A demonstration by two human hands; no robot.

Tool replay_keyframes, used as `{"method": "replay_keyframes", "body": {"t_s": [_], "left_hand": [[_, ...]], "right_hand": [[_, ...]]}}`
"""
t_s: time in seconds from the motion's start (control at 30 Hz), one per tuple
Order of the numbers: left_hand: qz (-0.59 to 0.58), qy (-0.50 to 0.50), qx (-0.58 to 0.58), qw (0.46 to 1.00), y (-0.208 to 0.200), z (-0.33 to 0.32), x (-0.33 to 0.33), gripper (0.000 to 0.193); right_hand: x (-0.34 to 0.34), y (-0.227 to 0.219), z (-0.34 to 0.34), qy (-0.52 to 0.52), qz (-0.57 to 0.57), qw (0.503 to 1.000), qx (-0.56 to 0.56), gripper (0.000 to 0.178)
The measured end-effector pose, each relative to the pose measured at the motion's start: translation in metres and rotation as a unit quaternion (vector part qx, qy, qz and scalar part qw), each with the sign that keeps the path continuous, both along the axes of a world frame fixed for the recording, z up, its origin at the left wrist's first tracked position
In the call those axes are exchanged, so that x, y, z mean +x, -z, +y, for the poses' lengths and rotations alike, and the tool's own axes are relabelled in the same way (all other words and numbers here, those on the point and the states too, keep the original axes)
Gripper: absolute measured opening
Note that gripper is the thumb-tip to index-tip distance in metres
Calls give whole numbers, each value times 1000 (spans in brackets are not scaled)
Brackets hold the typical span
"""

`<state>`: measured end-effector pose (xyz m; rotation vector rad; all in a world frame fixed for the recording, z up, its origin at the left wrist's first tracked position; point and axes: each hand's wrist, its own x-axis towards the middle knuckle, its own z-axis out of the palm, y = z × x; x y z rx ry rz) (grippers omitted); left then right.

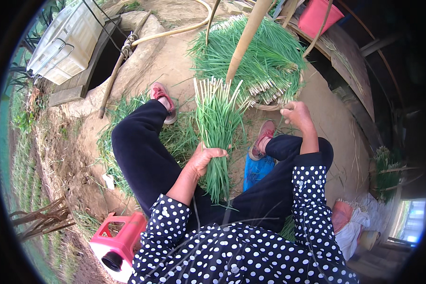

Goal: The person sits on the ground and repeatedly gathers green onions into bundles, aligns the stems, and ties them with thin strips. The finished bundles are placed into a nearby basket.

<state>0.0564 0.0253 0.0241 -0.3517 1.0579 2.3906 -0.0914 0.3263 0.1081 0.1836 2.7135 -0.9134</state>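
Note:
My left hand (202, 159) is wrapped round the middle of a bunch of chives (216, 113), held upright between my knees with the pale stem ends up and the green leaf tips hanging below. Raised by my right knee, my right hand (297, 115) has its fingers curled in a pinch. Whatever it may hold is too small to make out. Just ahead of that hand lies a large heap of chives (255, 57), its white ends turned mostly toward me at the near side, on a round woven tray (268, 107).
A bamboo pole (247, 40) slants down before the bunch. Loose green leaves (182, 135) litter the ground between my feet. A blue object (258, 173) lies by my right shoe. White crates (71, 40) stand far left, a pink stool (120, 236) near left, a pink bucket (319, 18) far right.

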Motion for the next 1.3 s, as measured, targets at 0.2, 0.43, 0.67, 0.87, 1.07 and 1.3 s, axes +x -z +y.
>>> {"method": "replay_keyframes", "body": {"t_s": [0.2,0.43,0.67,0.87,1.07,1.3], "left_hand": [[4,0,-35,999,0,2,6,44],[38,20,-99,994,-3,15,6,50],[44,7,-134,990,-3,16,12,47],[49,10,-159,986,0,16,9,48],[38,5,-126,991,-2,10,10,49],[38,6,-102,994,4,10,7,50]], "right_hand": [[11,5,-49,-90,17,995,-31,24],[9,-15,-115,-215,312,911,-165,10],[13,-9,-134,-252,203,943,75,15],[8,-3,-133,-311,211,925,61,14],[1,-5,-118,-87,-45,913,-395,16],[2,-39,-50,-92,28,658,-747,9]]}}
